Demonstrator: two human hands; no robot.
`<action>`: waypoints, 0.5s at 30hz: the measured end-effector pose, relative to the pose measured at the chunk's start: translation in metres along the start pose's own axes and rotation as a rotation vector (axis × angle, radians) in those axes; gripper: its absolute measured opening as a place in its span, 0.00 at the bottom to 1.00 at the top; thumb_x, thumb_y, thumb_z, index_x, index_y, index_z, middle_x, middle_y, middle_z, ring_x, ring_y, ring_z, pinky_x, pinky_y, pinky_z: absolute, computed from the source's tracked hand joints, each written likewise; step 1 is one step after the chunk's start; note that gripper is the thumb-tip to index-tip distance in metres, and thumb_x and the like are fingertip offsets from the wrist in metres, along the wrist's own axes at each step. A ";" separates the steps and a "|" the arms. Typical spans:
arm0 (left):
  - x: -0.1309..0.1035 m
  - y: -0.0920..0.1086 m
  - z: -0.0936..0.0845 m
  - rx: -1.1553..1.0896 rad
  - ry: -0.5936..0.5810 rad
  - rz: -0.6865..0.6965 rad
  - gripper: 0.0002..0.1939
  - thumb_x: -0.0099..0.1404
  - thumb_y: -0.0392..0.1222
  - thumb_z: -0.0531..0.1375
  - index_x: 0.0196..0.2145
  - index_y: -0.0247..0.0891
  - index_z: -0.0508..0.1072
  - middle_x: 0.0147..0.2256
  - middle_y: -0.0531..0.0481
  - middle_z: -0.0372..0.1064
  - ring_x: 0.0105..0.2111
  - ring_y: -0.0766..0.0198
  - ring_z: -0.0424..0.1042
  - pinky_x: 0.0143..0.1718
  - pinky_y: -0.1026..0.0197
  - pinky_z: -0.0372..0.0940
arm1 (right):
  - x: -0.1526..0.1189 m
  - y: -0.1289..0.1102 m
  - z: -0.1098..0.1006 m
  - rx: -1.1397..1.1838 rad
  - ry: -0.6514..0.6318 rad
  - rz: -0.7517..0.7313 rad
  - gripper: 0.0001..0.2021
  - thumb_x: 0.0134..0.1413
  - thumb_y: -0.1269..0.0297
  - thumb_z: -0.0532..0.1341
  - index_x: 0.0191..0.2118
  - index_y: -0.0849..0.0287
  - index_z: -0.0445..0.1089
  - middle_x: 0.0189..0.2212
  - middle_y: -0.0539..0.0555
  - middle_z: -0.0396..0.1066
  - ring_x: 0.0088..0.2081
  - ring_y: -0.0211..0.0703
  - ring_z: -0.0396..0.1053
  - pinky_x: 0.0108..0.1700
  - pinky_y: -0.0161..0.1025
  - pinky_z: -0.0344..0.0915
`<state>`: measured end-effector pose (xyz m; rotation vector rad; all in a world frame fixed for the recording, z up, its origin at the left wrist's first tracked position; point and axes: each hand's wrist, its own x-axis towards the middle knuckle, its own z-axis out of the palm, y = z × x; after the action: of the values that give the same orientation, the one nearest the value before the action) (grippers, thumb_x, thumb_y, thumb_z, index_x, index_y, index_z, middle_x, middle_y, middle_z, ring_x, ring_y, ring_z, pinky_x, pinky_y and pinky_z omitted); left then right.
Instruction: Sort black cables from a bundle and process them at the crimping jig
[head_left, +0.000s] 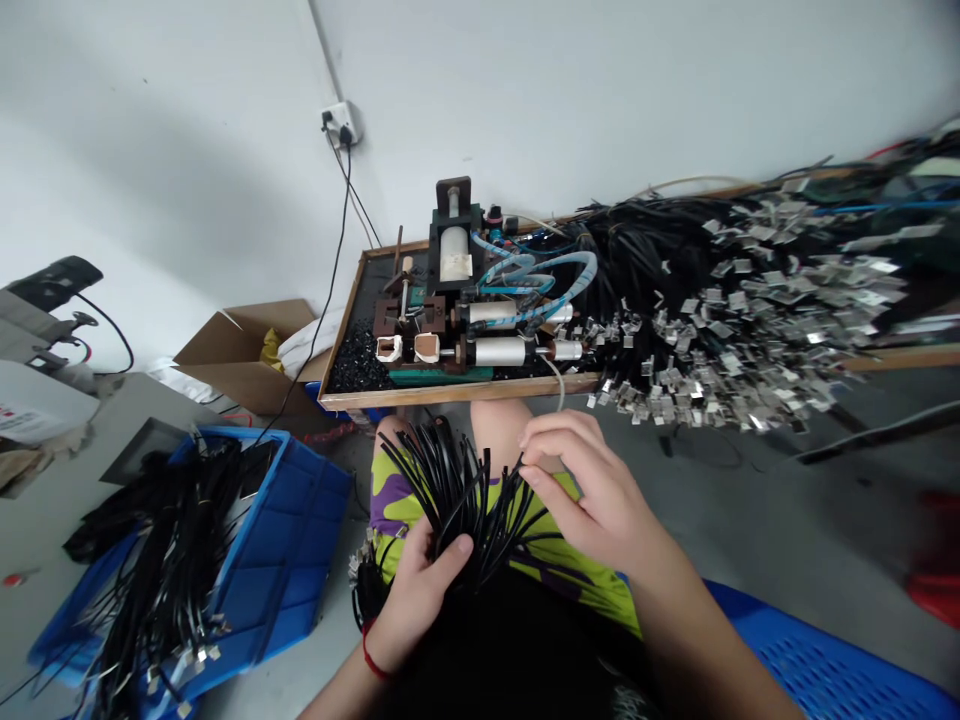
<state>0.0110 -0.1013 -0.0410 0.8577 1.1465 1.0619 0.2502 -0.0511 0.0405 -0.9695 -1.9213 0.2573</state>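
Observation:
A bundle of black cables [469, 500] fans out above my lap, its cut ends pointing up and to the right. My left hand [431, 575] is wrapped round the bundle, thumb on top. At the right of the bundle, my right hand [577, 480] pinches the tip of one black cable between thumb and fingers. Metal connectors [364, 565] show below the bundle, left of my lap. Beyond my hands, a pneumatic machine [480, 335] with metal cylinders and blue hoses stands on the wood-edged bench.
Many black cables with metal connectors [735, 330] lie across the bench [450, 393], some over its front edge. At the left, a blue crate [277, 570] holds more cables. Behind it stands an open cardboard box [232, 360]. A blue plastic stool [825, 660] is at lower right.

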 end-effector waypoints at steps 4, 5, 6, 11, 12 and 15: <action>0.000 -0.003 -0.002 0.008 -0.037 0.001 0.29 0.58 0.57 0.79 0.51 0.38 0.84 0.52 0.38 0.86 0.54 0.41 0.82 0.59 0.44 0.73 | -0.007 0.006 0.003 0.062 0.014 0.128 0.09 0.73 0.69 0.62 0.52 0.48 0.70 0.47 0.55 0.78 0.50 0.55 0.75 0.52 0.52 0.70; 0.000 -0.004 -0.002 0.012 -0.047 0.004 0.30 0.57 0.55 0.80 0.52 0.38 0.83 0.53 0.38 0.86 0.54 0.40 0.82 0.59 0.43 0.73 | -0.009 0.007 0.003 0.077 -0.011 0.161 0.11 0.72 0.69 0.63 0.55 0.47 0.71 0.49 0.56 0.79 0.52 0.56 0.76 0.52 0.52 0.71; 0.000 -0.005 -0.002 0.018 -0.053 0.010 0.31 0.55 0.53 0.81 0.52 0.38 0.83 0.53 0.38 0.86 0.55 0.39 0.82 0.59 0.43 0.73 | -0.010 0.008 0.003 0.090 -0.046 0.188 0.13 0.71 0.68 0.63 0.56 0.47 0.71 0.50 0.56 0.80 0.52 0.57 0.77 0.52 0.52 0.72; -0.001 -0.006 -0.004 0.055 -0.060 0.028 0.31 0.52 0.46 0.82 0.52 0.38 0.82 0.53 0.39 0.86 0.56 0.39 0.81 0.61 0.42 0.71 | -0.011 0.008 0.002 0.178 -0.139 0.173 0.10 0.71 0.71 0.61 0.49 0.47 0.76 0.44 0.54 0.83 0.47 0.54 0.80 0.49 0.53 0.74; -0.001 -0.006 -0.004 0.057 -0.057 0.029 0.30 0.53 0.47 0.82 0.52 0.38 0.82 0.53 0.39 0.86 0.55 0.39 0.81 0.61 0.42 0.71 | -0.010 0.008 0.002 0.196 -0.129 0.164 0.10 0.71 0.71 0.61 0.48 0.47 0.77 0.44 0.54 0.83 0.46 0.54 0.80 0.49 0.53 0.75; 0.000 -0.003 -0.003 0.048 -0.055 0.029 0.28 0.56 0.49 0.80 0.53 0.38 0.83 0.52 0.40 0.86 0.55 0.39 0.81 0.59 0.43 0.72 | -0.008 0.005 0.002 0.213 -0.091 0.158 0.11 0.70 0.71 0.61 0.47 0.47 0.77 0.47 0.56 0.81 0.49 0.54 0.80 0.49 0.52 0.76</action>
<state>0.0085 -0.1019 -0.0441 0.9390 1.1201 1.0318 0.2530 -0.0528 0.0314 -0.9800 -1.8561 0.5945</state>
